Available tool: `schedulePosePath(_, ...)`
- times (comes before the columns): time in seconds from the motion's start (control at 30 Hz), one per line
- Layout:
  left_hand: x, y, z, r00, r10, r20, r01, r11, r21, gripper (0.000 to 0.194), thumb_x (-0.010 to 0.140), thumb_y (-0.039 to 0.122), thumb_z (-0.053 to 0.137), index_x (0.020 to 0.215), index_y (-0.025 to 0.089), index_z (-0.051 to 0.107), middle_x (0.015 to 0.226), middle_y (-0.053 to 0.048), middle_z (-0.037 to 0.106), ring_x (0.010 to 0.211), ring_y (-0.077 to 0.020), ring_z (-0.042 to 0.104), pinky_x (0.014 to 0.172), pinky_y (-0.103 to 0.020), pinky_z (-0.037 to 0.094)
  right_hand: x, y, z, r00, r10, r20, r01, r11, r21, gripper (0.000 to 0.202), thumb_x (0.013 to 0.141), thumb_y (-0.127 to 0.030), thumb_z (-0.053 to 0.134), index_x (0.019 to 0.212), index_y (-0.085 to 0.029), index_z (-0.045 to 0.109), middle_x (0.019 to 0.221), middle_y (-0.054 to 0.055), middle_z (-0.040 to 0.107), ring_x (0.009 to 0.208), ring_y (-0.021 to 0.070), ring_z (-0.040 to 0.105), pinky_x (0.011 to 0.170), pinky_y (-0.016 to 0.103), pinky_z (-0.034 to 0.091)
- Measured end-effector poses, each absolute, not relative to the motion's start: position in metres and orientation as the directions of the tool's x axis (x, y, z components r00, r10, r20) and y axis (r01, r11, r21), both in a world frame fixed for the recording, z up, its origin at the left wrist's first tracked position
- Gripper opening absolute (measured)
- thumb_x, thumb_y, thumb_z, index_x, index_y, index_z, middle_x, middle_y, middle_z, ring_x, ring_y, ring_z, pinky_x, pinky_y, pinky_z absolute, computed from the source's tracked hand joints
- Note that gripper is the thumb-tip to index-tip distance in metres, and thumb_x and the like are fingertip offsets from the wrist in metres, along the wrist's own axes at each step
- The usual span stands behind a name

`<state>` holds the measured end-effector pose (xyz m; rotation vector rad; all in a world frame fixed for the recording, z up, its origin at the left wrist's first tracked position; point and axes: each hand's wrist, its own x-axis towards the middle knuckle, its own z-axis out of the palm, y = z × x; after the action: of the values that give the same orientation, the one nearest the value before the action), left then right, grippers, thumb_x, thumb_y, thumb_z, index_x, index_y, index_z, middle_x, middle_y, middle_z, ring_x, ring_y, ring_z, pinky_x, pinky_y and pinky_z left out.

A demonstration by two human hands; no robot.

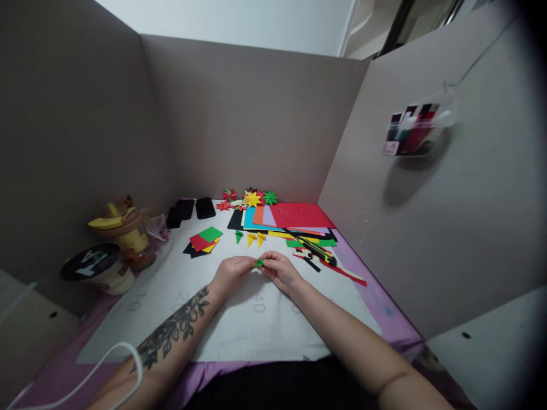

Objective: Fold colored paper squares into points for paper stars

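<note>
A small green paper piece [260, 263] is pinched between the fingertips of my left hand [233, 274] and my right hand [280, 270], above the white mat [239, 336]. Just beyond my hands lie a folded green piece [239, 236] and two folded yellow pieces [256, 240]. Left of these rests a small pile of coloured squares, with a green square [211, 234] on top and red, yellow and black ones under it.
Folded paper stars [253, 199] sit at the back, beside coloured sheets [294, 215]. A yellow and black cutter [320, 253] lies among paper strips on the right. Tubs [105, 273] stand at the left; a plastic holder [412, 131] hangs on the right wall.
</note>
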<state>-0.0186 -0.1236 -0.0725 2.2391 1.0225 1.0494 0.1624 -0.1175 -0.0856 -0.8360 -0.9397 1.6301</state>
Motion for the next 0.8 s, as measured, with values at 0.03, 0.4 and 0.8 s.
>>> schedulePosePath(0.03,-0.019,-0.123,-0.073,0.442,0.774,0.453,0.435,-0.627,0.646,0.024,0.08,0.016,0.052,0.091,0.025,0.071,0.104,-0.004,0.071,0.096,-0.02,0.064,0.089,-0.033,0.046,0.163,-0.117,-0.086,-0.232,0.969,-0.081,-0.432,-0.177,-0.884,0.025,0.054,-0.025,0.079,0.069,-0.017,0.061,0.065,-0.001,0.063,0.055,0.0102,0.059,0.055,0.022,0.047)
schedulePosePath(0.4,-0.019,-0.12,-0.076,0.524,0.675,0.52,0.491,-0.738,0.463,0.026,0.082,0.014,0.048,0.09,0.024,0.07,0.11,-0.006,0.068,0.102,-0.0201,0.061,0.091,-0.037,0.047,0.16,-0.118,-0.09,-0.191,0.976,-0.109,-0.411,-0.18,-0.894,0.033,0.054,-0.036,0.081,0.064,-0.015,0.058,0.06,-0.003,0.058,0.051,0.0078,0.053,0.053,0.021,0.045)
schedulePosePath(0.8,-0.01,-0.126,-0.066,0.351,0.827,0.439,0.388,-0.555,0.736,0.019,0.078,0.022,0.061,0.095,0.023,0.07,0.098,-0.006,0.071,0.094,-0.022,0.062,0.088,-0.034,0.045,0.157,-0.121,-0.091,-0.164,0.986,-0.008,-0.279,-0.054,-0.959,0.02,0.055,-0.026,0.076,0.069,-0.016,0.065,0.064,0.0,0.064,0.058,0.0124,0.058,0.062,0.028,0.046)
